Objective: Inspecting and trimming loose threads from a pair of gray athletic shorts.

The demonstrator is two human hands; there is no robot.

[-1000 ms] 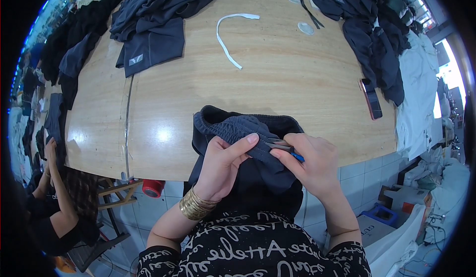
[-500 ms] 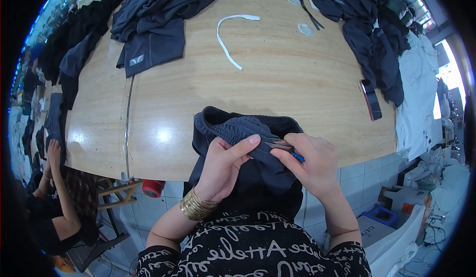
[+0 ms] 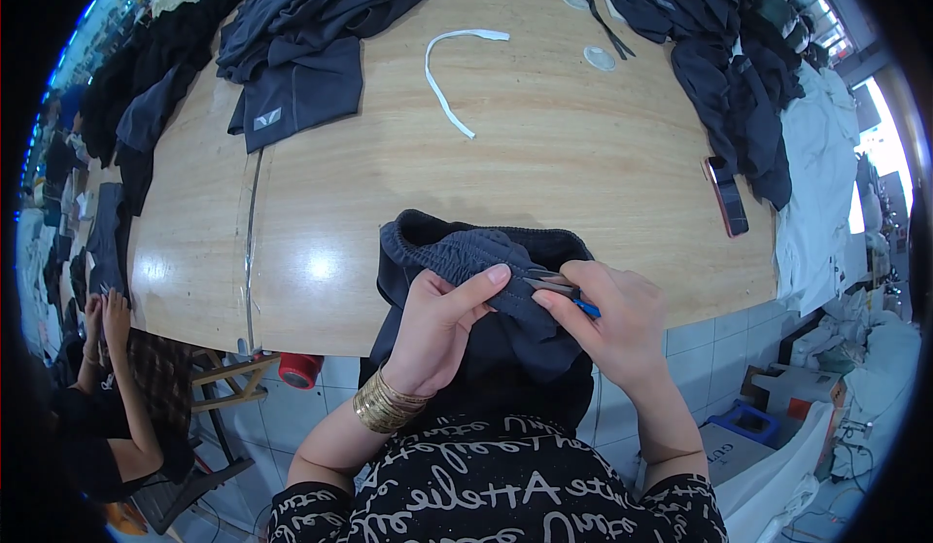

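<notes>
A dark grey garment (image 3: 486, 251) with a gathered elastic waistband lies at the near table edge and hangs down over my lap. My left hand (image 3: 439, 319) is closed on its waistband, thumb pressed flat on the cloth. Between the thumb and fingers of my right hand (image 3: 614, 315) is a pair of thread snips (image 3: 552, 286) with metal blades and a bit of blue at the handle. The blade tips point left, at the cloth close to my left thumb. My right palm hides most of the snips' handle.
Dark garments (image 3: 301, 37) are heaped at the far left, and more (image 3: 724, 96) at the far right beside a phone (image 3: 726, 196). A white strip (image 3: 439, 81) curves mid-table. At left a co-worker's hands (image 3: 109, 315) handle dark cloth. A red object (image 3: 299, 369) sits below the table edge.
My right hand and the snips have shifted very slightly to the right; my left hand stays put. At the left, the co-worker's hands have moved a little closer over the dark cloth.
</notes>
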